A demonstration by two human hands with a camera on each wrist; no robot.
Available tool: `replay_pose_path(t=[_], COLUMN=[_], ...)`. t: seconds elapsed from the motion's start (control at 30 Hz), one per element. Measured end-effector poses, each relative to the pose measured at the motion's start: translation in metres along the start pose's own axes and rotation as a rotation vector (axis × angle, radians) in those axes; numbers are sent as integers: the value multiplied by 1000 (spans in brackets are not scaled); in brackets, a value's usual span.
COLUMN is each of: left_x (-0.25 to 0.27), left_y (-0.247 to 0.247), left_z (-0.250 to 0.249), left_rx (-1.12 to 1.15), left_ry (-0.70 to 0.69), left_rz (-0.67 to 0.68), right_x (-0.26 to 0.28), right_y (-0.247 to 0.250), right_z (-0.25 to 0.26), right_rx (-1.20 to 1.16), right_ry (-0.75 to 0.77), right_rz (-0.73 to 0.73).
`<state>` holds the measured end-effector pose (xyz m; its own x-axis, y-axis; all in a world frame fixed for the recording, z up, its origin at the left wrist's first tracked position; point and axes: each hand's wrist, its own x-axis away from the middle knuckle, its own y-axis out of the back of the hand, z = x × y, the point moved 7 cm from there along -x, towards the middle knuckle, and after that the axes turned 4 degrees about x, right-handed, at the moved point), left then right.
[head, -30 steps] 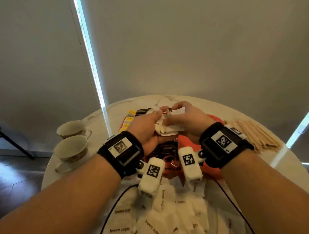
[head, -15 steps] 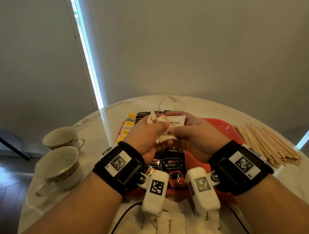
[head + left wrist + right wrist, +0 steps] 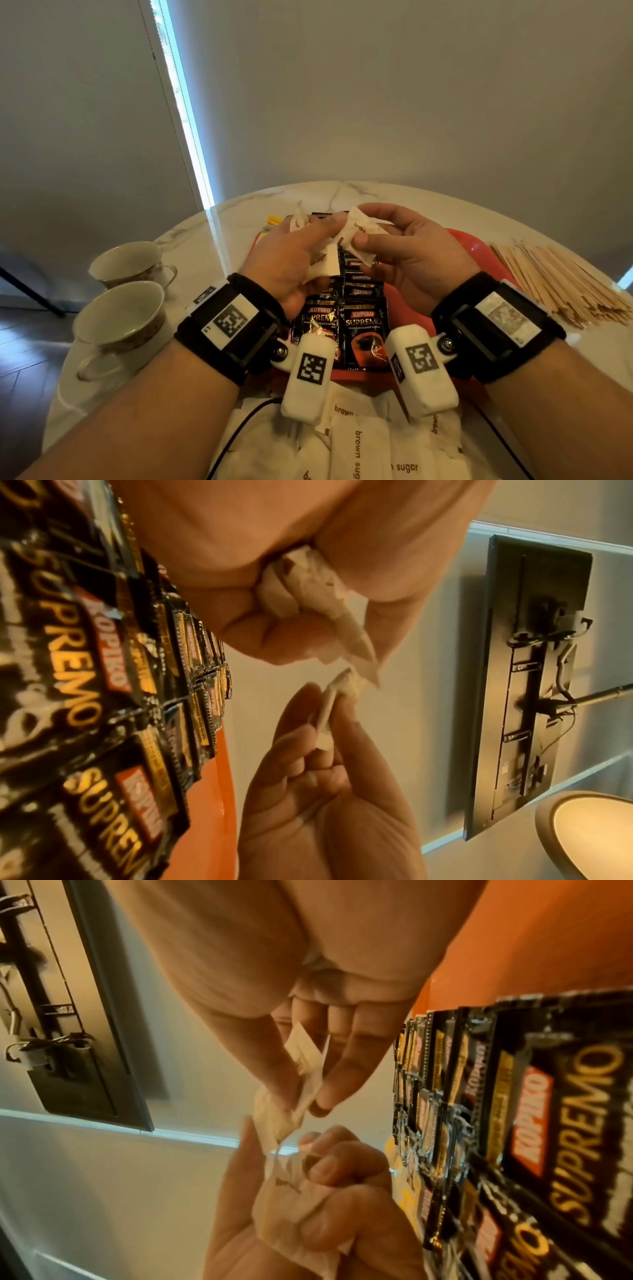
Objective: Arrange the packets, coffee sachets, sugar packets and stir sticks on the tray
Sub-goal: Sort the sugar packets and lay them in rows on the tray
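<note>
Two hands are raised over a red tray (image 3: 472, 246) on a round marble surface (image 3: 239, 219). The left hand (image 3: 291, 263) has its fingers curled around a crumpled bunch of white sugar packets (image 3: 322, 265), gripping them against the palm. The right hand (image 3: 407, 253) pinches one white packet (image 3: 359, 236), printed "brown", between thumb and fingertips; its other fingers curl loosely. The two hands are close together, and the pinched packet nearly meets the bunch.

On the tray beneath the hands lie black coffee sachets (image 3: 363, 325) in overlapping rows. Yellow packets (image 3: 272, 219) peek out at the tray's far left edge. More sugar packets (image 3: 359, 445) lie loose on the surface in front of the tray, nearest the person. A pile of wooden stir sticks (image 3: 561, 284) rests on the surface to the right of the tray, off it. Two teacups (image 3: 120, 315) sit to the left.

The sugar packets look light, soft and easily creased, and a hard squeeze could likely tear the paper. They seem best taken by a flat edge with a gentle pinch, one or a few at a time.
</note>
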<state>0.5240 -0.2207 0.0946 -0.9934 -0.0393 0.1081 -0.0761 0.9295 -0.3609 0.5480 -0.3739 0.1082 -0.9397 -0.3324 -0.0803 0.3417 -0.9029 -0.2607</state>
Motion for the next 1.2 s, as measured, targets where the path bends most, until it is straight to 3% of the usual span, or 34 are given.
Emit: replay_pose_path(t=[0.1, 0.33, 0.53, 0.7, 0.83, 0.93, 1.07, 1.2], left_x=[4, 6, 6, 6, 5, 2, -6, -8], left_y=[-11, -8, -8, -3, 2, 10, 27, 26], left_z=[1, 0, -2, -3, -4, -3, 2, 2], left_rx=[-15, 60, 35, 62, 103, 133, 188, 233], left_ry=[-7, -27, -88, -101, -92, -47, 50, 91], left_rz=[113, 127, 76, -17, -83, -142, -252, -238], right_x=[3, 4, 3, 4, 3, -6, -32, -66], right_y=[-2, 2, 15, 8, 10, 30, 84, 126], right_z=[1, 0, 3, -6, -6, -2, -5, -8], right_rx=[46, 27, 37, 118, 225, 275, 263, 521], right_ry=[27, 58, 75, -42, -49, -48, -136, -290], right_rz=[15, -20, -179, -84, -118, -230, -486, -483])
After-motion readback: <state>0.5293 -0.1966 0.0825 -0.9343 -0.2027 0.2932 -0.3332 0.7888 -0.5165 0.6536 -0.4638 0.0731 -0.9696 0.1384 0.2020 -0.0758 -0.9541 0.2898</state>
